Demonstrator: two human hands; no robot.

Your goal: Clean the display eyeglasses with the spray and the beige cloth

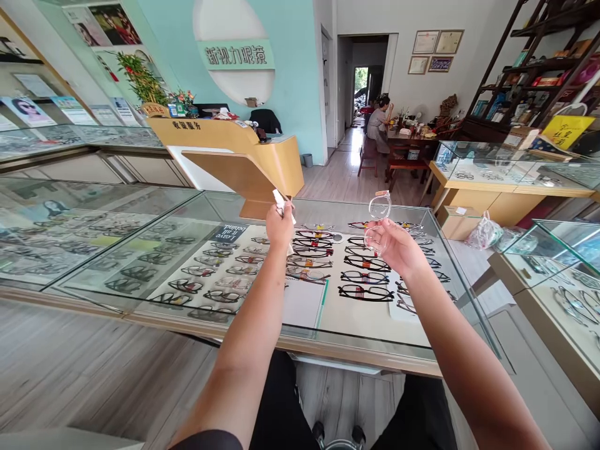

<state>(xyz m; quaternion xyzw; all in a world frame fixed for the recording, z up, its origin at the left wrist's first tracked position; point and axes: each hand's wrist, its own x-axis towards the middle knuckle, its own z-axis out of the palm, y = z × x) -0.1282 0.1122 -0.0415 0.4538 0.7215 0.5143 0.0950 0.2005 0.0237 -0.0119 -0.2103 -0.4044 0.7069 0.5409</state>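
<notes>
My right hand pinches a pair of clear-framed eyeglasses above the glass counter, held on end with one lens ring over the other and a small orange tag at the top. To its left my left hand is closed round a crumpled white cloth; whether it is cloth or tissue is hard to tell. Beneath both hands, inside the glass display case, lie rows of eyeglasses, many with dark frames and small coloured tags. The two hands are apart.
A white sheet with a green edge lies in the case. Beyond it stands a wooden reception desk. Another display case is at the right. Far back, a person sits at a cluttered table. A stool shows below me.
</notes>
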